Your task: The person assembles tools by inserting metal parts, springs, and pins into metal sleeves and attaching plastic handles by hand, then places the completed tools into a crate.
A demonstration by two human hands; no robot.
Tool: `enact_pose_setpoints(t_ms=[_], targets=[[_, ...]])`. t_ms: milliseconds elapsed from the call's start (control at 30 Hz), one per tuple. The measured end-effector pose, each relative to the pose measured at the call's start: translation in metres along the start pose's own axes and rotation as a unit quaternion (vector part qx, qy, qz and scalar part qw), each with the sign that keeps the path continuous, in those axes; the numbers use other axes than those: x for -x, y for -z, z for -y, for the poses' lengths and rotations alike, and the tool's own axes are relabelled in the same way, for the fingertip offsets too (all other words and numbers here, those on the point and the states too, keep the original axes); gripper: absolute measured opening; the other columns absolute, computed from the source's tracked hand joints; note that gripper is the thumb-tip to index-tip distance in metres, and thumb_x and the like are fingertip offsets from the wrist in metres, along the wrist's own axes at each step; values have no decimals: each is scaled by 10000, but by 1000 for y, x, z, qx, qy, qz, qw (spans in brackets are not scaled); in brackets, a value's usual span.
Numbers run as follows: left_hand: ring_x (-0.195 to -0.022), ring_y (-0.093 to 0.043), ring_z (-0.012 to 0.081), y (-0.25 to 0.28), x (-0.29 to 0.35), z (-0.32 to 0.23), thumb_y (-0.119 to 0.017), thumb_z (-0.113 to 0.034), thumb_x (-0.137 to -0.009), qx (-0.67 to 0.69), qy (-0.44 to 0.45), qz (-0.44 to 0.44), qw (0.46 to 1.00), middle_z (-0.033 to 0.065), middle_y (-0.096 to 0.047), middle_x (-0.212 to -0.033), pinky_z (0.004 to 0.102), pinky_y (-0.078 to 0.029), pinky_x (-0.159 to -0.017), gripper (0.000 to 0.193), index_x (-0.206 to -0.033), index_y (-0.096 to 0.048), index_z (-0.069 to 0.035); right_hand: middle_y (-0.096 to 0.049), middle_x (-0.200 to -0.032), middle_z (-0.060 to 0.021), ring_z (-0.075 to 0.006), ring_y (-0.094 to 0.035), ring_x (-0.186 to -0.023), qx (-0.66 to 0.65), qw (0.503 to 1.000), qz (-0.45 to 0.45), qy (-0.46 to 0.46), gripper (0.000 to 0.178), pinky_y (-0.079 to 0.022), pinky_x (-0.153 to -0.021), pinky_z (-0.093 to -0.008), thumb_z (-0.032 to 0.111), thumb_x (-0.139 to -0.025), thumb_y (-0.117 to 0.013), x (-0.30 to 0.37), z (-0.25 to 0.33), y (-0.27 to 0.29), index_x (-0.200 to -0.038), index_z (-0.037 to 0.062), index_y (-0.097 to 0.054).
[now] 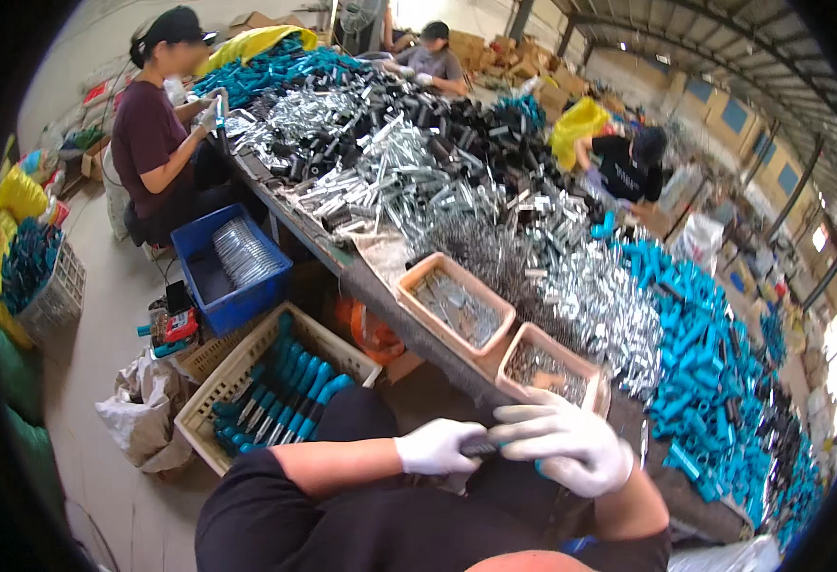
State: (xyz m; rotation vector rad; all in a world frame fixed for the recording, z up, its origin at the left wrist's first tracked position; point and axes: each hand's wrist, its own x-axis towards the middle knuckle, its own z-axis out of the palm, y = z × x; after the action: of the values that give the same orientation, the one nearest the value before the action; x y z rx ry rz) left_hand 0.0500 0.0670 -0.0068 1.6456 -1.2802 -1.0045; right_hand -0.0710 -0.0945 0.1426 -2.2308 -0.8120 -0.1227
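My left hand, in a white glove, is closed around a dark, grip-like piece in front of my body. My right hand, also gloved, reaches over the far end of that piece with fingers stretched and apart. A bit of teal shows under the right hand, but what it belongs to is mostly hidden. Just beyond the right hand stands a peach tray of small metal parts. A second peach tray with wire-like metal pieces sits farther left on the table's edge.
Heaps of silver metal parts, black tubes and teal handles cover the table. At left stand a cream crate of teal-and-black handled tools and a blue bin with metal pieces. Several co-workers sit around the table.
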Motion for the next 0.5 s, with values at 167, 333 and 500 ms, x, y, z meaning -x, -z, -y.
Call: enact_pose_setpoints(t_ms=[167,333,500], targets=[[-803,-666,225,-3,11,25,-704,-240,-794,-47,-95,-37,994,102,-663,-856,345,-516,-743,311,-1048,-619,-83,-565,-1282,-203,-342,-506,-1227,-83,910,-293,-280,328,-348,-1069,-435,127,-927,-426,59,-32,-13,-1114,-53,-627],[-837,-672,268,-27,-13,34,-680,-256,-791,4,-58,-12,998,167,-661,-916,355,-514,-743,322,-1048,-620,-70,-601,-1202,-182,-343,-555,-1156,22,999,-23,6,257,-385,-1034,-443,71,-855,-537,-7,3,-1,-1088,36,-638],[-906,-659,211,0,2,25,-699,-191,-789,-18,-43,-13,999,114,-675,-933,325,-500,-837,351,-1108,-625,-65,-607,-1221,-173,-270,-567,-1157,-126,908,-289,-277,355,-406,-1021,-384,149,-989,-356,91,-54,-21,-1213,-4,-585]])
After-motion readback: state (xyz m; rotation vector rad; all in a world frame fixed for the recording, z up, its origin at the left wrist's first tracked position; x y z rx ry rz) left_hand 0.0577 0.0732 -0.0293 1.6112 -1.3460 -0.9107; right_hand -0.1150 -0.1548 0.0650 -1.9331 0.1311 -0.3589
